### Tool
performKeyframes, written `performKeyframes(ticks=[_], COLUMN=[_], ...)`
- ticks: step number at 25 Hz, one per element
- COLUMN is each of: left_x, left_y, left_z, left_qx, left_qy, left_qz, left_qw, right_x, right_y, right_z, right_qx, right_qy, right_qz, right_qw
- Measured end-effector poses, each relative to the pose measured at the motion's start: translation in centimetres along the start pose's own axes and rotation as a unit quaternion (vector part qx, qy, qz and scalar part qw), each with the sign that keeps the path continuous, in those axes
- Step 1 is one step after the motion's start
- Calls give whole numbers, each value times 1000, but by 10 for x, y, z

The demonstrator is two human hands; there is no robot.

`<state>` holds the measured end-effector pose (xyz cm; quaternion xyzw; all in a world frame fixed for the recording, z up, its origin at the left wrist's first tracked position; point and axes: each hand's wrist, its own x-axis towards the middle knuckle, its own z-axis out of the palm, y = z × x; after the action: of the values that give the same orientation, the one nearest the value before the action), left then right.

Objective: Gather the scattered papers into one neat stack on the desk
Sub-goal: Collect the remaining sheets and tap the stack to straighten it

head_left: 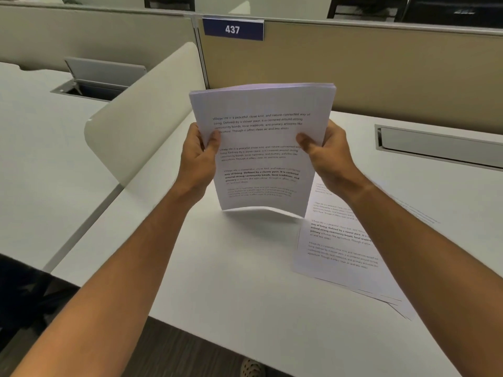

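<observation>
Head view: both hands hold a bundle (261,148) of printed sheets upright over the table (231,281), its long axis running near vertical and leaning a little away from the person, the text side facing the camera. The left hand (197,161) pinches the bundle's left edge, thumb on the front and fingers (198,131) curled behind; the right hand (325,156) does the same on the right edge, so each hand is clenched on the paper about midway up its height. The bottom edge bows forward and sits at or just above the table top; whether it truly touches I cannot tell. The top edge looks fairly even, with the sheet ends showing as a thin band. Loose sheets (343,248) lie flat on the table to the right of the bundle and nearer the person, fanned slightly so that several corners stick out at the lower right; the right forearm crosses over them. They lie on the right hand's side, well apart from the left hand, with their long axis running roughly away from the person and tilted somewhat. By my judgement the bundle is being squared on its lower edge, and the flat sheets on the right are yet to be joined to it, a reach that falls naturally to the right hand.
</observation>
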<state>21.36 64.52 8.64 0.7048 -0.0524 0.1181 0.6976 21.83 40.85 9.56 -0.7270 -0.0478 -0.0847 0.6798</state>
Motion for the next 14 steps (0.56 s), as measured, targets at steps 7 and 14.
performKeyframes(ticks=[7, 14], left_x=[7, 8], left_y=[14, 8], left_z=[3, -6], left_qx=[8, 20], left_qy=[0, 1], left_qz=[26, -6], left_qw=[1000, 1000], right_x=[10, 13], right_y=[0, 8], right_z=[1, 9], right_qx=[-14, -9], right_qy=[7, -23], right_qz=[3, 15], right_qw=[1000, 1000])
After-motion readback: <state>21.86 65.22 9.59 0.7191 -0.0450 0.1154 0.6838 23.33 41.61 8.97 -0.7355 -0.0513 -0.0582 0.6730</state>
